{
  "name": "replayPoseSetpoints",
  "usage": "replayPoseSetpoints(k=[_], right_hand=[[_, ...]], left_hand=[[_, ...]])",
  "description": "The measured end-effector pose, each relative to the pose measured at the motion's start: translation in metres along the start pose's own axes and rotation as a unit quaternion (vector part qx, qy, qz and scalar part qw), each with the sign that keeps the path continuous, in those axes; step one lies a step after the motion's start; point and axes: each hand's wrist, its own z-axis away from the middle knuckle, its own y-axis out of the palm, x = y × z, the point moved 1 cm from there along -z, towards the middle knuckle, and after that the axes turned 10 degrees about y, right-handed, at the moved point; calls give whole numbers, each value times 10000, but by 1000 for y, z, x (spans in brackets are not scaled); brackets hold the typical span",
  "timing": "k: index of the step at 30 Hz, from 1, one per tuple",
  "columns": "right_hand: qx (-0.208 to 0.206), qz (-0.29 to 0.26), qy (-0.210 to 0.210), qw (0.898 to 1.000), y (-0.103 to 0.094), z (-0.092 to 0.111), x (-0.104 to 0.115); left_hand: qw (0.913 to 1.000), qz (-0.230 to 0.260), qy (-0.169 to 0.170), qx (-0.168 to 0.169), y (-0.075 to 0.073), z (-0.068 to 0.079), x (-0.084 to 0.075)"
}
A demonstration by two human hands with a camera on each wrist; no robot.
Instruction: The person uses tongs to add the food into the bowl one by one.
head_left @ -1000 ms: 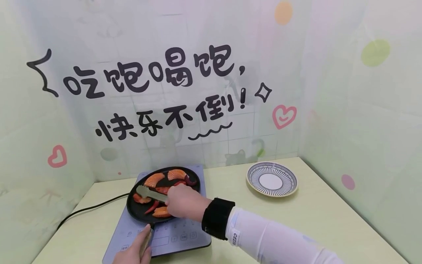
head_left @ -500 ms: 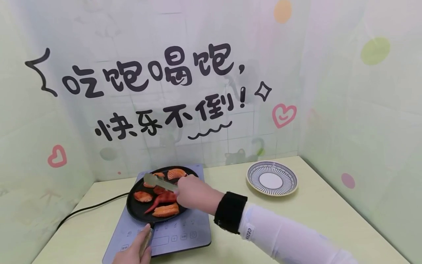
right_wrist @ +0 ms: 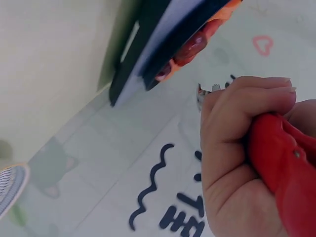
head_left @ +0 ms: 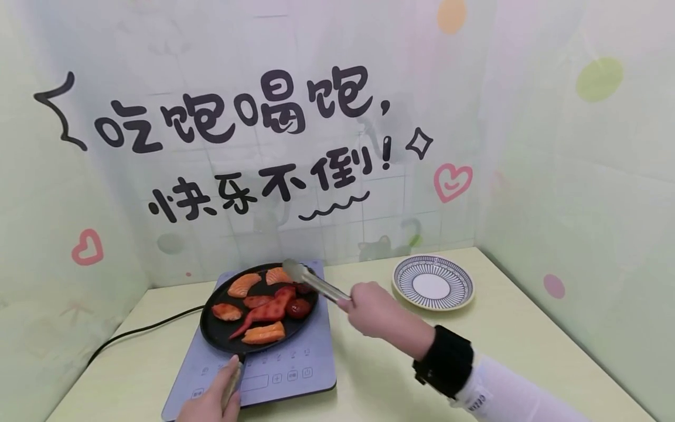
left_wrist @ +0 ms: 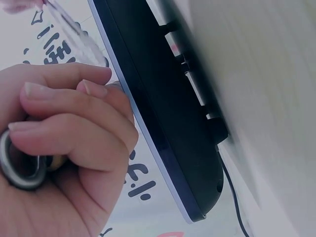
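Observation:
My left hand (head_left: 213,395) grips the handle (head_left: 232,384) of a round black frying pan (head_left: 216,337); the handle's metal ring (left_wrist: 22,165) shows below the curled fingers in the left wrist view. In the pan lie orange salmon-like pieces (head_left: 244,285), a long red piece (head_left: 269,310) and a round dark red piece (head_left: 297,309). My right hand (head_left: 377,313) holds metal tongs (head_left: 321,287) by a red handle (right_wrist: 279,158). The tongs' tips are over the pan's far right rim, partly covering a salmon-like piece. I cannot tell whether they touch it.
Beneath the pan is a flat induction cooker (head_left: 311,366), its black cord (head_left: 147,325) running left. A white plate with blue lines (head_left: 432,284) stands at the table's (head_left: 379,375) back right. Printed curtains (head_left: 337,234) enclose the back and sides.
My right hand has drawn rightward with the tongs, whose tips moved from the pan's left part to its far right rim. More food is uncovered. The left hand keeps its grip.

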Motion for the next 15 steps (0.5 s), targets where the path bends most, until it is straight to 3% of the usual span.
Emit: replayPoseSetpoints(k=[3, 9, 15], right_hand=[[-256, 134, 93, 9995, -6, 9, -24], [-670, 354, 381, 9964, -19, 32, -70], [-1049, 772, 702, 9890, -36, 47, -112]], left_hand=[[10000, -23, 10, 8, 2, -1, 2], [9999, -69, 10, -103, 20, -10, 22], [10000, -27, 8, -26, 15, -9, 17]])
